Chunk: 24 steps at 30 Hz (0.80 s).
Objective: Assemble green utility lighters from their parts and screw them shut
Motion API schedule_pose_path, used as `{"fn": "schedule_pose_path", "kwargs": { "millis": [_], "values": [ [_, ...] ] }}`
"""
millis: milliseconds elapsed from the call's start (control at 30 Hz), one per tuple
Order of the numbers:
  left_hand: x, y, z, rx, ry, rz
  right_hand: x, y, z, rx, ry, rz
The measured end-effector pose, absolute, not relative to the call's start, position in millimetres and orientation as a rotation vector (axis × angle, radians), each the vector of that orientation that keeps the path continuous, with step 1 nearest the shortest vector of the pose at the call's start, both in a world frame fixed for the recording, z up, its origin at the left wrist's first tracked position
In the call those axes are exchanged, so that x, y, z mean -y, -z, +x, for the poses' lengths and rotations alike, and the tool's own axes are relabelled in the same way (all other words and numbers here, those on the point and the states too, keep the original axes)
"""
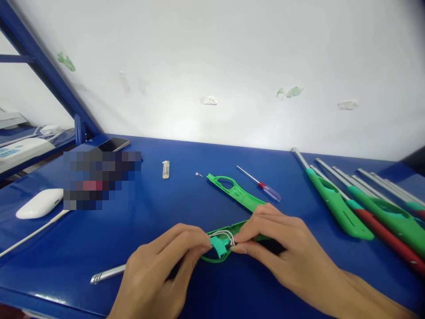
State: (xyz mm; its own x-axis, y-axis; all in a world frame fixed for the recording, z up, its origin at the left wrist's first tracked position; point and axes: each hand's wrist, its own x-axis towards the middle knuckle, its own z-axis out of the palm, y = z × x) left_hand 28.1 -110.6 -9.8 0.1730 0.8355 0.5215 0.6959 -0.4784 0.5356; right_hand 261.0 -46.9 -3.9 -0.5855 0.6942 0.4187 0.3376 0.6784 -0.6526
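Observation:
A green half-shell of a long gas lighter (212, 260) lies between my hands, hollow side up, with a teal trigger (219, 247) and looped white wires (223, 231) in it. The fingers of my left hand (166, 261) are closed at the shell's left end, against the trigger; their exact grip is partly hidden. My right hand (282, 241) pinches the wires by a small dark part at the trigger's right side. From beneath the left hand a metal lighter tube (108, 274) sticks out. Beyond my hands lies the other green half-shell (239, 192).
A screwdriver (262, 186), tiny parts (198, 174) and a clear fuel tank (166, 169) lie farther back. Several long lighters (338, 208) line the right side. At left are a phone (114, 144), a white case (40, 204) and a cable (36, 235). A wall (212, 57) rises behind.

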Motion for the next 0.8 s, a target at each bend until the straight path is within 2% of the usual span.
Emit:
{"fn": "schedule_pose_path", "kwargs": {
  "millis": [367,800],
  "values": [
    [111.4,9.8,30.7,-1.623,-1.055,2.232,44.0,9.4,265.5,2.301,-0.647,-0.848],
    [105.5,12.8,26.3,-1.494,-1.13,2.397,47.7,8.7,264.8,2.454,-0.531,-0.832]
  ]
}}
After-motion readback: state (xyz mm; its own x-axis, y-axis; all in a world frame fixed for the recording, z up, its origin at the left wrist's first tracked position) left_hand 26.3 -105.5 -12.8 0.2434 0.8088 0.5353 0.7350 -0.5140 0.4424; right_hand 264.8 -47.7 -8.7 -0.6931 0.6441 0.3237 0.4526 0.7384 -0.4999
